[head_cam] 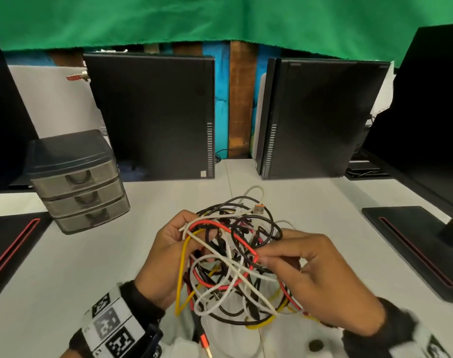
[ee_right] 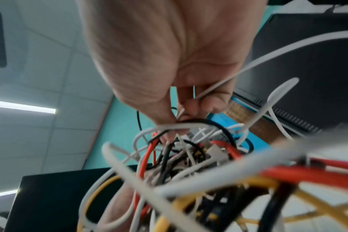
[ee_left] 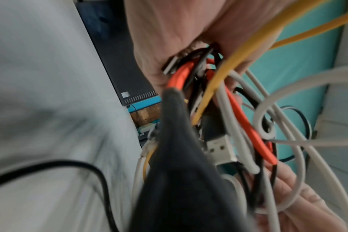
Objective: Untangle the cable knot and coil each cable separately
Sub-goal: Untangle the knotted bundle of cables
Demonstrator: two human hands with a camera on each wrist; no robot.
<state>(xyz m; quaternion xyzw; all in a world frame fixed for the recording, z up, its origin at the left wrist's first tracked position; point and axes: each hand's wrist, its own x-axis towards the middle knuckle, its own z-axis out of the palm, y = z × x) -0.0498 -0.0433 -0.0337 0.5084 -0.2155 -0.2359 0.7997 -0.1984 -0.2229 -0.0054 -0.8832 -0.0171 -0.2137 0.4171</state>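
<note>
Cable knot (head_cam: 235, 259) untangled nowhere yet; left hand (head_cam: 168, 254) fingers curled round bundle, right hand (head_cam: 310, 275) fingertips pinching red strand (head_cam: 242, 242). Next: probably free that strand.

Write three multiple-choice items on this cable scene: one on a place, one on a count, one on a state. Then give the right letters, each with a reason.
1. Where does the drawer box stand?
A. on the table's left side
B. on the table's right side
C. on the person's lap

2. How many drawers does it have?
A. one
B. three
C. five

3. What state is the cable bundle in?
A. coiled neatly
B. lying flat and untouched
C. knotted and held up in both hands

Answers:
1 A: it sits on the white table, left of the left hand.
2 B: three handles are stacked on its front.
3 C: the left hand and the right hand each grip strands of the tangle.
</note>
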